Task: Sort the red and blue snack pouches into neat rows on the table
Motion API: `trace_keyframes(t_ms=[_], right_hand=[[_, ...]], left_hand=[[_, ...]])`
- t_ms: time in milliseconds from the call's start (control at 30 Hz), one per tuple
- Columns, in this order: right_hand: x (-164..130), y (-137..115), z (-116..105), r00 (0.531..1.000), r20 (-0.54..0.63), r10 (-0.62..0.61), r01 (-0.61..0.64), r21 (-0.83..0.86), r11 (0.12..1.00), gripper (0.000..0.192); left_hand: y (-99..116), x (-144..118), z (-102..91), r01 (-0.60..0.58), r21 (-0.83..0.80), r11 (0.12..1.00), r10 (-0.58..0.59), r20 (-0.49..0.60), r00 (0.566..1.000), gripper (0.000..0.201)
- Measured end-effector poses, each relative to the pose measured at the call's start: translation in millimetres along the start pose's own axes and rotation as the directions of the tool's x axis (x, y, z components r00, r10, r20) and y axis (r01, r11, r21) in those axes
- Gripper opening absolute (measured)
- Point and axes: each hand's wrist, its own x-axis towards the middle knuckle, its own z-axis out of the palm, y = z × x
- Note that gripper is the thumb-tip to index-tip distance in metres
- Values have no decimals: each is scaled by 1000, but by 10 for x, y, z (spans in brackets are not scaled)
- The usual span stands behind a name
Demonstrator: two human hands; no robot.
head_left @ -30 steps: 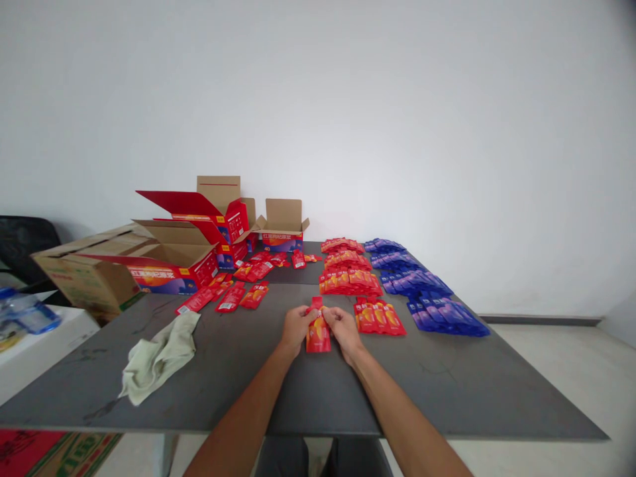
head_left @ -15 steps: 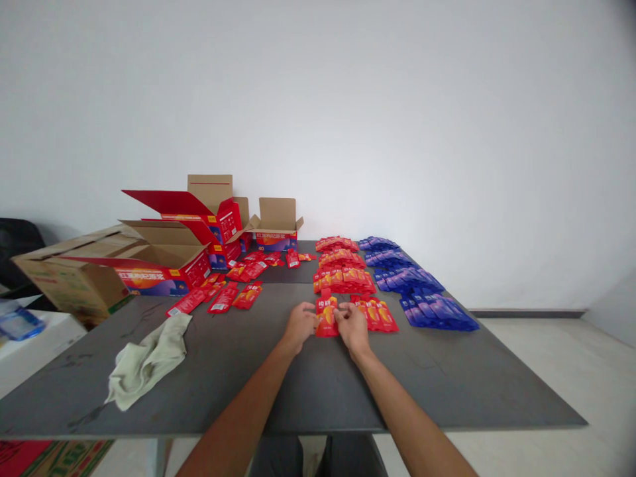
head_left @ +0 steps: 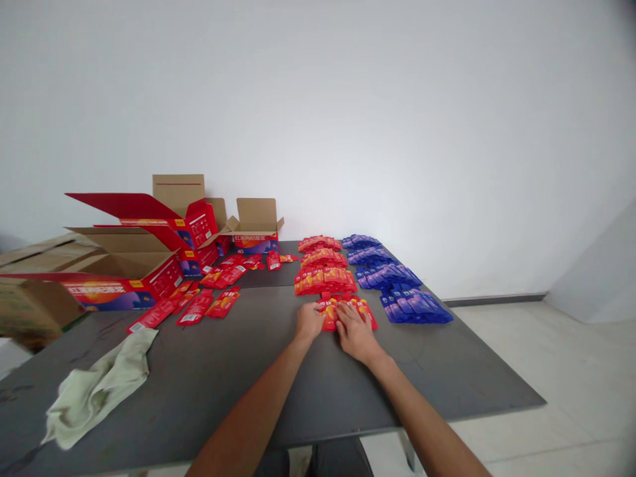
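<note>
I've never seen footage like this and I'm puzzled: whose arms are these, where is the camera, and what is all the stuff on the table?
No machine here: these are a person's two bare arms, seen from a camera worn on their head, looking forward and down. The left hand and right hand rest on a row of red pouches lying flat on the dark grey table; neither hand lifts anything. Behind that row lie more rows of red pouches, and beside them rows of blue pouches. To the left are loose red pouches, open red cartons, a brown cardboard box and a pale green cloth.
</note>
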Motion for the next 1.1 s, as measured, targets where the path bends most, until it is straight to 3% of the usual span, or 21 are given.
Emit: trace_keyframes(t_ms=[167, 300, 433, 667, 867, 967, 1100], right_hand=[[-45, 21, 8, 995, 98, 26, -26, -11, 1000, 50], [-51, 40, 22, 994, 105, 19, -18, -9, 1000, 53], [-52, 58, 51, 993, 114, 22, -20, -21, 1000, 53], [-48, 45, 69, 995, 102, 20, -17, -32, 999, 54], [-20, -107, -1, 999, 39, -7, 8, -38, 999, 55], [51, -254, -3, 999, 9, -38, 38, -30, 999, 53], [210, -529, 105, 996, -9, -93, 93, -10, 996, 50]], left_hand=[[3, -68, 50, -143, 363, 921, 145, 21, 989, 21], [38, -166, 49, -288, 650, 703, 262, 140, 955, 17], [43, -230, 31, -373, 755, 539, 285, 254, 924, 27], [25, -320, 1, -348, 779, 522, 284, 225, 932, 34], [60, -403, -48, -350, 777, 523, 287, 227, 931, 35], [64, -415, -149, -332, 786, 521, 297, 197, 934, 34], [35, -399, -432, -279, 816, 506, 312, 128, 941, 33]])
